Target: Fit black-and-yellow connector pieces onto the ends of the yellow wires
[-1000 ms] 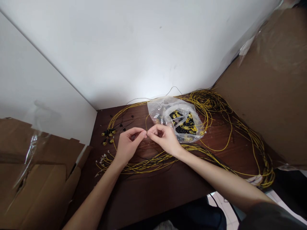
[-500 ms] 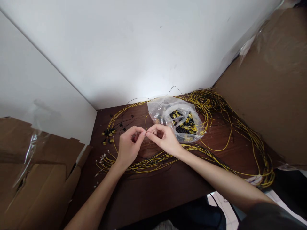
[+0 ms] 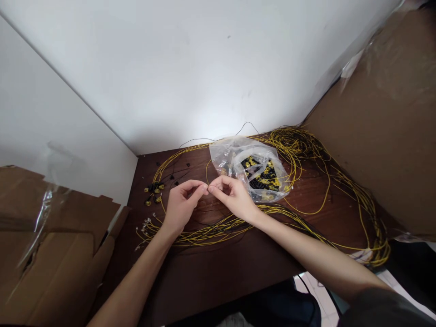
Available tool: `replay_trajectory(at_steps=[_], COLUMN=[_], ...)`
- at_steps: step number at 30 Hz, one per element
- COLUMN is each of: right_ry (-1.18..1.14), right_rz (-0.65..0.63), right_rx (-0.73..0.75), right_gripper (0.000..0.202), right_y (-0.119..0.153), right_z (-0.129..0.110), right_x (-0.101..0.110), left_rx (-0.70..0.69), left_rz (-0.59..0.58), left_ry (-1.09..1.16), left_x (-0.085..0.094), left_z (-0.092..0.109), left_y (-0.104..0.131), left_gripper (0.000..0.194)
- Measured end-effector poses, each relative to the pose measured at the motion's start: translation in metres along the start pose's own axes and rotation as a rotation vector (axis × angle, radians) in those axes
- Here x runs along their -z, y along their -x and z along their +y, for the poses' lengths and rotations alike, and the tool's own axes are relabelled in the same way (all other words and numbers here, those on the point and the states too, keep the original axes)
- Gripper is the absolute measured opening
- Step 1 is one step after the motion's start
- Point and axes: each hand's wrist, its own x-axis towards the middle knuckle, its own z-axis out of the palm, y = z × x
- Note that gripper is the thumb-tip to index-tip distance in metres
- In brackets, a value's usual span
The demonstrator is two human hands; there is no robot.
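Observation:
My left hand [image 3: 185, 200] and my right hand [image 3: 233, 195] meet at the fingertips above the dark brown table. Each is closed in a pinch, and whatever lies between the fingers is too small to make out. Just behind my right hand sits a clear plastic bag [image 3: 223, 152] with many black and yellow connectors [image 3: 264, 175] in it. Below both hands runs a bundle of yellow and black wires [image 3: 211, 234], its ends with small pale tips fanned out at the left. Several black and yellow connectors [image 3: 155, 190] lie left of my left hand.
A tangled coil of yellow and black wire [image 3: 294, 141] lies at the back right, its strands running along the right side. Cardboard [image 3: 61, 263] stands at the left, and a large cardboard sheet [image 3: 384, 136] at the right. A white wall [image 3: 190, 81] rises behind the table.
My left hand has turned slightly and its fingers sit a little closer together. My right hand has barely moved.

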Motion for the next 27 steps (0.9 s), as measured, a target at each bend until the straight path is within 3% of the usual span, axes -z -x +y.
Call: replay_trajectory(at_steps=[6, 27], right_ry=[-0.093, -0.133], right_rz=[-0.002, -0.010], right_rx=[-0.032, -0.100], right_gripper=[0.018, 0.023], right_y=[-0.0007, -0.0011], right_z=[-0.0006, -0.0044], right_x=[-0.0002, -0.0006], left_rx=[0.050, -0.178], left_rz=[-0.043, 0.024], left_ry=[0.140, -0.210], left_x=[0.0001, 0.0030], left_z=[0.0013, -0.0020], left_y=[-0.0003, -0.0002], left_gripper=[0.020, 0.012])
